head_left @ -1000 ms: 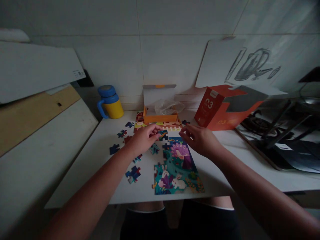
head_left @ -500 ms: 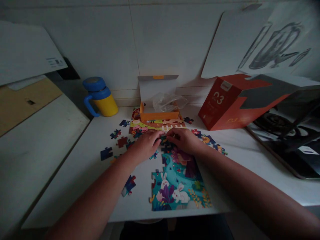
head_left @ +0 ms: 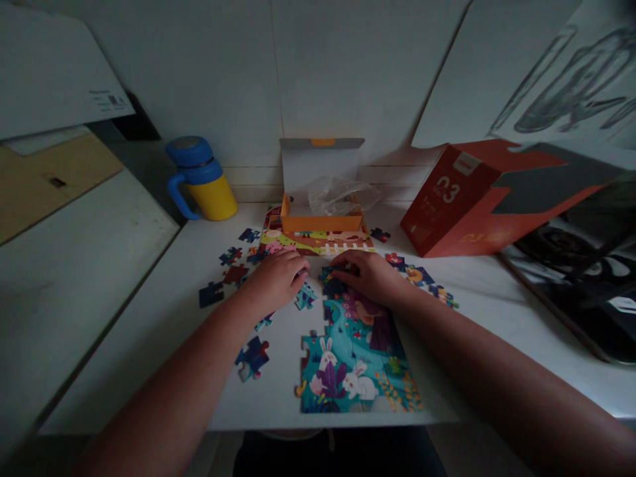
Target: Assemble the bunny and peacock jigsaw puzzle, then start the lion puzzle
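My left hand (head_left: 277, 278) rests on the white table (head_left: 163, 318) with its fingers curled under; whatever may be inside them is hidden. A small loose piece (head_left: 305, 296) lies just beside its fingertips. My right hand (head_left: 370, 275) lies flat, fingers stretched and pressing on dark pieces (head_left: 332, 283) at the top edge of the assembled puzzle section (head_left: 355, 361), which shows rabbits and a peacock. A second joined strip (head_left: 318, 242) with a white fence lies just beyond both hands.
Loose pieces lie left (head_left: 233, 264), near the front (head_left: 252, 356) and right (head_left: 422, 278). At the back stand an open orange box (head_left: 320, 222) holding a plastic bag, a blue and yellow mug (head_left: 201, 179) and a red carton (head_left: 472, 199). A stove (head_left: 571, 278) is on the right.
Both hands came down and together onto the puzzle's top edge. The left hand has since drawn slightly left, and the camera has moved closer.
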Motion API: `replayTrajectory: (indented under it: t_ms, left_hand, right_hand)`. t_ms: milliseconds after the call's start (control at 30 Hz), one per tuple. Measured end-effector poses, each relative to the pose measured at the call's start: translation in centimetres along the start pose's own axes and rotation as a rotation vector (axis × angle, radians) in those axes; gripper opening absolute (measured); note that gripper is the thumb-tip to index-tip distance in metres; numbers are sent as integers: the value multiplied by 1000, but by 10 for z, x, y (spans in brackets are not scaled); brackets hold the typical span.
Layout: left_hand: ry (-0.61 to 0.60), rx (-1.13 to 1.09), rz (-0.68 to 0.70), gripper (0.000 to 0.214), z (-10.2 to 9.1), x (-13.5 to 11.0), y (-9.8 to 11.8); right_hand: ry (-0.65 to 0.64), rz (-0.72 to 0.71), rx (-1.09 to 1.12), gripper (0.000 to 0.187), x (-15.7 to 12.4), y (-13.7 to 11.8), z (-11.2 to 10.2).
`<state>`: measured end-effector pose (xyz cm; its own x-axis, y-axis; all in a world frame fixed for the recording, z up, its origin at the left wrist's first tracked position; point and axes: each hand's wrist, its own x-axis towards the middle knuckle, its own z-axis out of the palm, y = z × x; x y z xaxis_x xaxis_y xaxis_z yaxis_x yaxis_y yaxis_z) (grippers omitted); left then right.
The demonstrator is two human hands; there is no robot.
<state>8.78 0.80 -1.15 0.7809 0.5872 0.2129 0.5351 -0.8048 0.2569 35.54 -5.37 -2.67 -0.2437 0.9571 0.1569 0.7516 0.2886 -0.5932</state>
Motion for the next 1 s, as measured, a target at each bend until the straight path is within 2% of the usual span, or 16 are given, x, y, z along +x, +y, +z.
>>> replayTrajectory:
  t_ms: [233,367,500,633,767,900,1000]
  left_hand:
    - [-15,-2,12,8,-1,1,2]
    - [-12,-1,21,7,-4,-1,0]
    - [31,14,4,19,-14,-3,-12]
    - [81,28,-49,36,-24,-5,-33]
    - [121,71,-103,44,-29,-7,-48]
    - [140,122,-172,44,-29,-9,-51]
    - [118,98,-157,45,-26,-9,-48]
  right_hand:
    - [-20,-85,-103,24,0,-3,1]
    - [-38,-76,-146,25,0,-2,2]
    - [-25,-122,-146,26,-1,0,2]
    - [32,-131,-125,20,-1,3,-1]
    - [34,-135,-162,15,-1,6,-4]
    - [45,-123,-181,15,-1,9,-7]
    - [80,-143,-174,19,0,12,-10]
